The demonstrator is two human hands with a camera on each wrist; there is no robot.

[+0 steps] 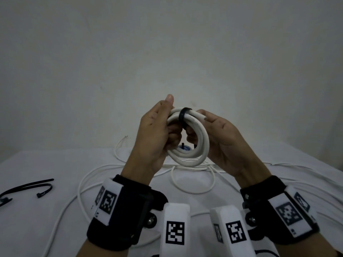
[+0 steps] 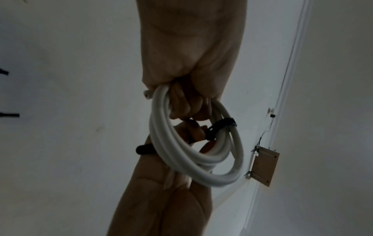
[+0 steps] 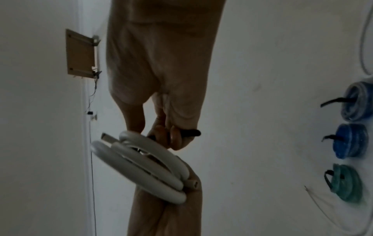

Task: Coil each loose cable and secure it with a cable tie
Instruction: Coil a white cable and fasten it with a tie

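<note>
A thick white cable coil (image 1: 187, 161) is held up above the table between both hands. My left hand (image 1: 157, 127) grips its left side, fingers curled through the loops (image 2: 161, 137), thumb pointing up. A black cable tie (image 1: 182, 115) is looped around the top of the coil (image 3: 145, 174). My right hand (image 1: 219, 132) pinches the tie where it comes down inside the coil. The tie's loop (image 2: 224, 125) sits loosely on the strands, and its free tail (image 3: 191, 132) sticks out past the right fingers. One cut cable end points right beside the tie.
Thin loose white cables (image 1: 193, 182) sprawl over the white-covered table (image 1: 46, 164). Spare black cable ties (image 1: 27, 186) lie at the left. Tied blue coils (image 3: 351, 140) and a green coil (image 3: 347, 183) sit at the far edge by the wall.
</note>
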